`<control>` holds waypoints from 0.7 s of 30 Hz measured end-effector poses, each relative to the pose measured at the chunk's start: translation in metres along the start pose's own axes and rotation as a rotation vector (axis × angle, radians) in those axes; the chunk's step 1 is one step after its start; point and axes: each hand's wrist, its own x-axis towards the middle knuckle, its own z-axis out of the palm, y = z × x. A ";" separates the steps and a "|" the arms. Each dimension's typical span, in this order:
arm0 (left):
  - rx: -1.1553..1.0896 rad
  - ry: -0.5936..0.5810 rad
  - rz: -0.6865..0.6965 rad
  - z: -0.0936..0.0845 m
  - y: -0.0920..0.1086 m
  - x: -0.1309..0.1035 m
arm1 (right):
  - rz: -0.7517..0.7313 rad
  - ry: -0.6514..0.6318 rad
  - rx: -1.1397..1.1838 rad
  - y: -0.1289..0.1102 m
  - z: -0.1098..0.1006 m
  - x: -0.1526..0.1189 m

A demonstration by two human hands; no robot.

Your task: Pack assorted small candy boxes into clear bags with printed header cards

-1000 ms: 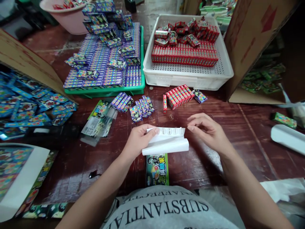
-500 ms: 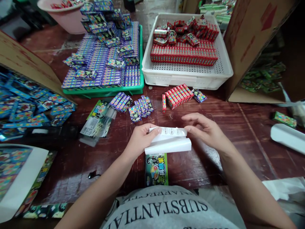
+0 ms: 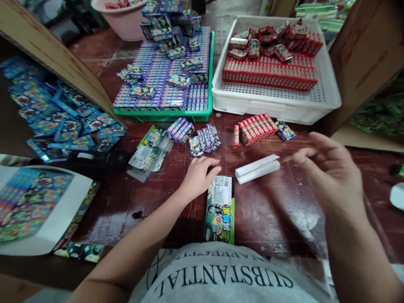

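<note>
My right hand (image 3: 331, 176) is raised at the right, thumb and forefinger pinched on a small clear round sticker (image 3: 287, 159). Just left of it, a folded white sticker sheet (image 3: 257, 169) lies on the dark red tabletop. My left hand (image 3: 202, 174) holds nothing; its thumb and forefinger are apart over the upper left corner of a flat green and black candy package (image 3: 219, 210). That package lies in front of my body, with a white barcode label at its far end. Beyond my left hand sit small purple candy boxes (image 3: 205, 140).
Red candy boxes (image 3: 257, 128) stand in a row ahead. Behind are a green tray (image 3: 164, 113) of purple boxes and a white crate (image 3: 274, 107) of red ones. A clear-sleeved package (image 3: 150, 147) lies left. Cardboard boxes (image 3: 63, 54) flank both sides; a pink tub (image 3: 123, 21) stands behind.
The sticker sheet has left my left hand and lies on the table. My right hand has moved right with a sticker between its fingertips. The view has turned slightly left.
</note>
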 end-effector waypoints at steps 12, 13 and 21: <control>-0.397 -0.162 -0.081 -0.031 0.017 -0.036 | 0.041 -0.793 0.005 -0.012 0.096 -0.030; -0.405 -0.156 -0.086 -0.031 0.016 -0.037 | 0.013 -0.790 -0.049 -0.011 0.097 -0.030; -0.431 -0.136 -0.116 -0.030 0.011 -0.040 | -0.392 -0.687 -0.539 -0.013 0.095 -0.042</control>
